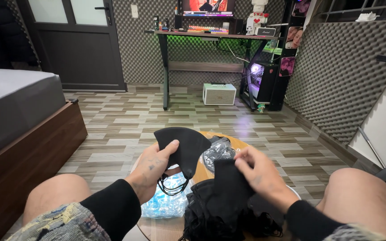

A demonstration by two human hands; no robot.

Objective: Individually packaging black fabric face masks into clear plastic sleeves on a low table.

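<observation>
My left hand [150, 167] pinches a black folded face mask [184, 147] by its edge, its ear loops dangling below the palm. My right hand [258, 172] grips a second black face mask [231, 187] that rises from a pile of black masks [211, 218] on a small round wooden table [166, 227] between my knees. A clear plastic bag holding pale blue masks [164, 203] lies on the table under my left hand. A crumpled clear wrapper with dark contents [217, 151] sits behind the masks.
A bed with a wooden frame [27, 147] stands at the left. Across the tiled floor are a desk with a monitor and keyboard [211, 33], a white box-shaped speaker [219, 93], a lit computer case [260, 80], a dark door [81, 44] and foam-padded walls [336, 76].
</observation>
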